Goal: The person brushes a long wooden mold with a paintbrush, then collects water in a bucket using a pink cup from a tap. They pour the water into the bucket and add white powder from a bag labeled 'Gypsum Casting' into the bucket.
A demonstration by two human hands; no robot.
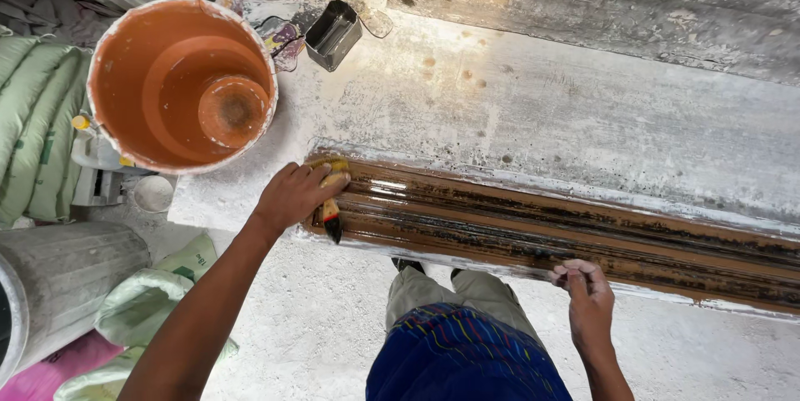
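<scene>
Paintbrush point(332, 211) within curled left fingers point(312, 188)

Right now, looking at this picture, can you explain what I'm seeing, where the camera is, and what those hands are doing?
The camera sits on a person's head and looks down, so you see their own arms, legs and feet. The left hand grips a paintbrush with its bristles against a long ribbed moulding, wet with brown coating. The right hand rests on the moulding's near edge. The moulding lies on a dusty white slab. Also on the slab are an orange-stained bucket and a small dark tin. Pale green sacks are stacked at the left.
</scene>
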